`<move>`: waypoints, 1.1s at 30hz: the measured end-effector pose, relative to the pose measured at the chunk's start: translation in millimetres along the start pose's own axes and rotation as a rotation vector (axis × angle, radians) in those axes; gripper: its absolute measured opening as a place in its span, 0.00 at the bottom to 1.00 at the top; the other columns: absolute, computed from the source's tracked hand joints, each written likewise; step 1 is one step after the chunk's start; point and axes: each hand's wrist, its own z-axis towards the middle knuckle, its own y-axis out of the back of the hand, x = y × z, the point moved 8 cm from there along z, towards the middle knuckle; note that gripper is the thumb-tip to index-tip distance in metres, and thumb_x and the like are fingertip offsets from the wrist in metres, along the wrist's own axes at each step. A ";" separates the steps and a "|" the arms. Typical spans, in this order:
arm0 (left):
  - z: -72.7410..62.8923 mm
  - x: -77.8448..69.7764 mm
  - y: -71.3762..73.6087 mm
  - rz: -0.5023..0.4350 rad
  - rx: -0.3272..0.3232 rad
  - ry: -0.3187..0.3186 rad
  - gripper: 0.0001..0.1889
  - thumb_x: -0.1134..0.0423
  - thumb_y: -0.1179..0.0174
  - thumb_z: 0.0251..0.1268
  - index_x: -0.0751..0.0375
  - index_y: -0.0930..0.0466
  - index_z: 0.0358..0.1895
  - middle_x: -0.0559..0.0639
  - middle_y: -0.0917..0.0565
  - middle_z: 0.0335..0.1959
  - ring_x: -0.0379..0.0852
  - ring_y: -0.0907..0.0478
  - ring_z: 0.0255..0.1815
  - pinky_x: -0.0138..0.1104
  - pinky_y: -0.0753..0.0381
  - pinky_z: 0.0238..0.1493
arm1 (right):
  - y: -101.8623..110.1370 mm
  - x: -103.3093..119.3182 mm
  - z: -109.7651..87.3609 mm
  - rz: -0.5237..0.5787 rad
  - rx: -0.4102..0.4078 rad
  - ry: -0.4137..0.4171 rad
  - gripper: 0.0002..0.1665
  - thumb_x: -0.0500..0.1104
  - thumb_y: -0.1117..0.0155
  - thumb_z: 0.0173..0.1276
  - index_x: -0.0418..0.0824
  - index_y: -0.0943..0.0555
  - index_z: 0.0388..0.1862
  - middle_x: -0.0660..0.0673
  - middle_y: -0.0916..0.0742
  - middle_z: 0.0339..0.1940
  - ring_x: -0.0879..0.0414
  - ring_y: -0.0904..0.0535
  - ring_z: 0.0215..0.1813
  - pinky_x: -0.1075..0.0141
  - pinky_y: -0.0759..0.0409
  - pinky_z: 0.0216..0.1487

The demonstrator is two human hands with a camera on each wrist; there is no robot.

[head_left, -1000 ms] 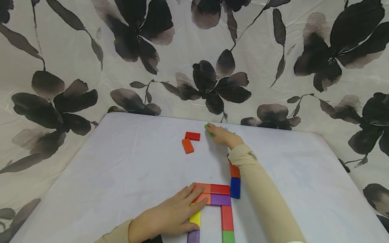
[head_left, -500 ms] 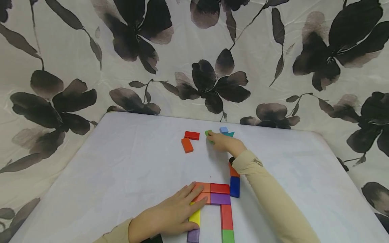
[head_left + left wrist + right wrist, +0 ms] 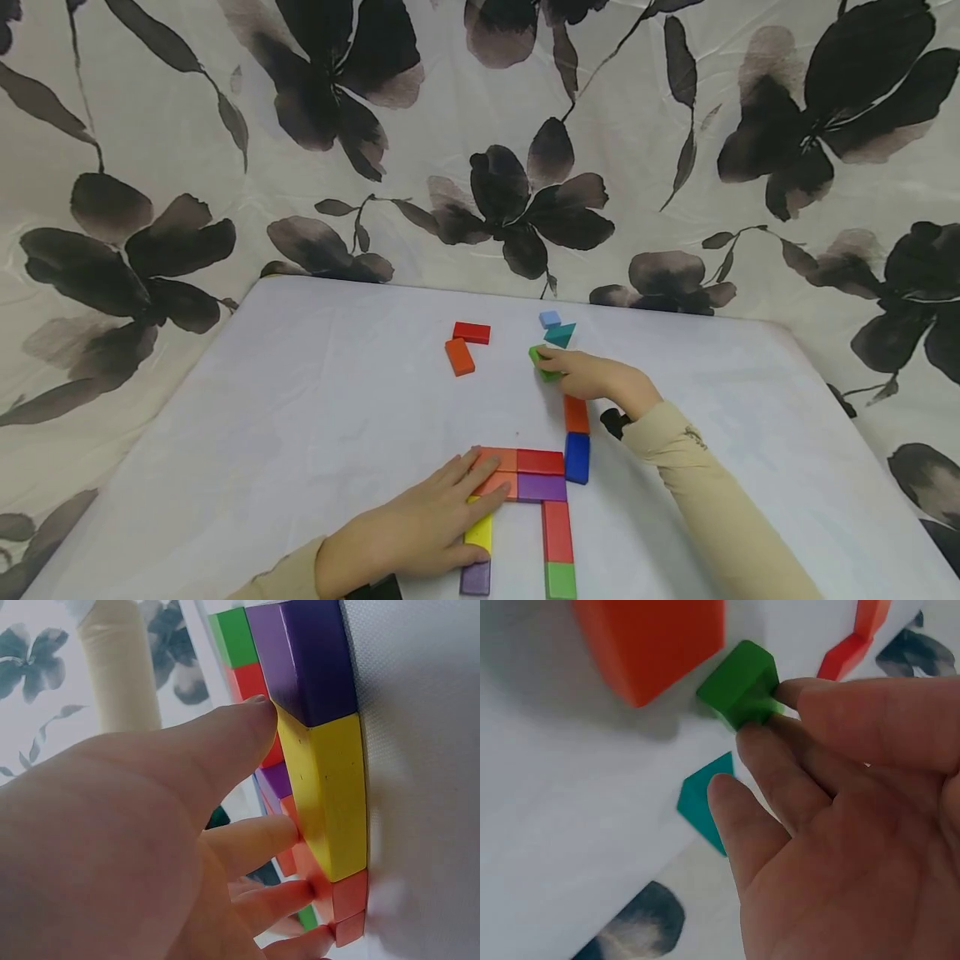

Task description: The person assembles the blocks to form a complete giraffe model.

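Observation:
My right hand [image 3: 600, 379] pinches a green block [image 3: 739, 684] between thumb and fingers, just beyond an orange block [image 3: 577, 414]. That orange block lines up with a blue block [image 3: 577, 458]. My left hand [image 3: 408, 529] rests with spread fingers on the layout's left corner. Its fingertips touch the salmon blocks [image 3: 498, 460], and its thumb lies at a yellow block [image 3: 330, 795] beside a purple block [image 3: 319, 664]. The layout also has a red block [image 3: 540, 462], a second purple block [image 3: 542, 487], and a right leg of red [image 3: 557, 533] and green [image 3: 560, 581] blocks.
Beyond my right hand lie a teal triangular block [image 3: 559, 335] and a light blue block [image 3: 550, 319]. A loose red block [image 3: 472, 332] and a loose orange block [image 3: 460, 357] touch further left. A flowered cloth [image 3: 420, 250] hangs behind the white table [image 3: 262, 433].
My right hand has drawn the green block nearer and rightward, towards the orange block, uncovering the teal and light blue blocks. My left hand has stayed in place.

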 end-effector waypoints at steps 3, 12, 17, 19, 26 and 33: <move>2.5 -0.1 0.2 -0.006 -0.005 -0.006 0.36 0.40 0.45 0.70 0.49 0.40 0.77 0.55 0.49 0.80 0.58 0.56 0.80 0.49 0.47 0.75 | 1.0 -12.2 -9.9 0.030 -0.018 -0.005 0.37 0.27 0.60 0.67 0.41 0.35 0.76 0.42 0.41 0.80 0.38 0.50 0.79 0.44 0.44 0.73; 0.1 1.0 2.2 -0.010 -0.016 -0.010 0.36 0.41 0.45 0.71 0.50 0.40 0.77 0.56 0.49 0.80 0.59 0.56 0.80 0.49 0.48 0.75 | 6.4 -23.1 -26.0 0.067 -0.130 0.103 0.32 0.24 0.59 0.63 0.28 0.27 0.66 0.34 0.31 0.74 0.34 0.39 0.74 0.42 0.36 0.69; 0.6 1.2 0.7 -0.022 0.003 0.001 0.37 0.41 0.45 0.70 0.49 0.41 0.78 0.55 0.50 0.80 0.58 0.57 0.80 0.49 0.48 0.75 | 18.2 -42.0 -26.3 0.189 -0.326 0.164 0.21 0.28 0.50 0.70 0.27 0.22 0.60 0.32 0.20 0.61 0.36 0.27 0.64 0.44 0.28 0.63; 1.0 1.4 0.2 -0.023 0.005 0.003 0.37 0.40 0.45 0.70 0.49 0.41 0.78 0.55 0.50 0.80 0.58 0.56 0.80 0.49 0.48 0.75 | 18.3 -50.9 -23.6 0.266 -0.360 0.181 0.20 0.30 0.47 0.71 0.28 0.22 0.60 0.32 0.19 0.60 0.37 0.26 0.64 0.45 0.27 0.63; 2.2 1.3 0.0 -0.018 -0.017 -0.014 0.36 0.40 0.45 0.70 0.50 0.40 0.77 0.56 0.49 0.80 0.59 0.56 0.80 0.49 0.47 0.75 | 6.7 -66.8 -11.9 0.441 -0.321 0.229 0.25 0.34 0.42 0.72 0.29 0.28 0.67 0.31 0.26 0.68 0.35 0.33 0.70 0.44 0.32 0.67; 2.9 1.5 -0.4 -0.017 -0.014 -0.015 0.36 0.41 0.45 0.70 0.49 0.40 0.77 0.56 0.49 0.80 0.58 0.55 0.80 0.49 0.46 0.75 | 2.5 -74.4 -8.6 0.447 -0.341 0.240 0.27 0.36 0.37 0.70 0.30 0.27 0.67 0.31 0.26 0.67 0.35 0.31 0.67 0.41 0.33 0.66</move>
